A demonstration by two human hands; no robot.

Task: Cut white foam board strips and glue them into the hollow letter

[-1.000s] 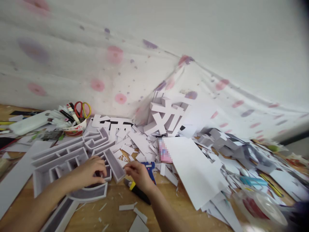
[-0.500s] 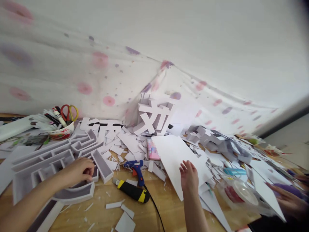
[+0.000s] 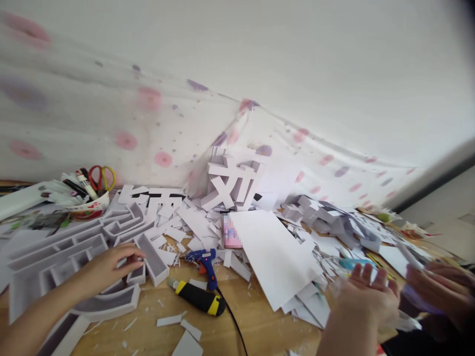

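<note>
My left hand [image 3: 111,264] rests with curled fingers on one white foam-board letter frame [image 3: 63,257] at the surface's left. One blue glue gun [image 3: 203,261] and one black-yellow knife [image 3: 196,299] lie mid-surface. My right hand [image 3: 361,296] is spread open at right, blurred, near a co-worker's hand [image 3: 438,291].
</note>
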